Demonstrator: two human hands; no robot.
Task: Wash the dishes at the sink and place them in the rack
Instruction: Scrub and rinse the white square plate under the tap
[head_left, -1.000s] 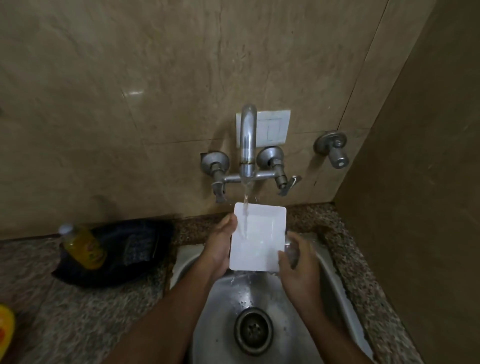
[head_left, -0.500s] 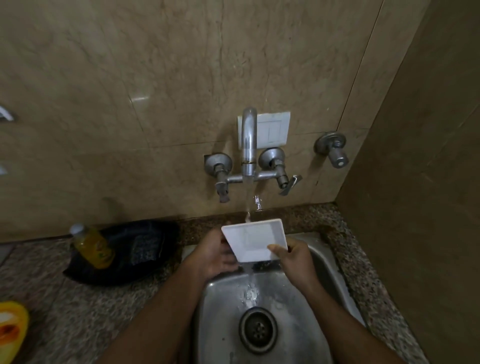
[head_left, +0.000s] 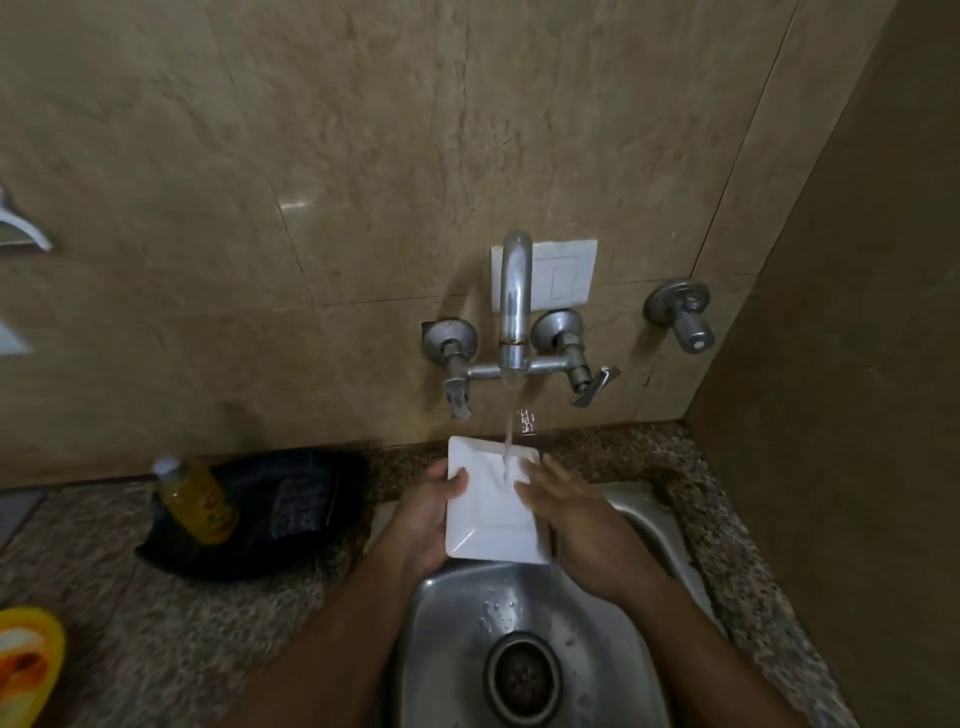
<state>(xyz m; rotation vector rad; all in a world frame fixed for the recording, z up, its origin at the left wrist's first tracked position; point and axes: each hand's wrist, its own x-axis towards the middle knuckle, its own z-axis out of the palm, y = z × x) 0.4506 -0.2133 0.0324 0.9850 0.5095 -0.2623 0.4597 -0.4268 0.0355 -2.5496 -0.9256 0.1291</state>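
While water from the tap (head_left: 514, 312) runs onto it, the white square plate (head_left: 491, 512) sits above the sink (head_left: 467, 623), left hand (head_left: 426, 514) gripping its left edge, right hand (head_left: 566, 512) laying relaxed fingers across its right side.

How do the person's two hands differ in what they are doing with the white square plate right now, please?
The left hand grips the white square plate by its left edge, thumb on the top face; the right hand lies across the right side with straight fingers, rubbing or steadying. The left carries the plate; the right only touches it. Both are over the sink, near the stream from the tap.
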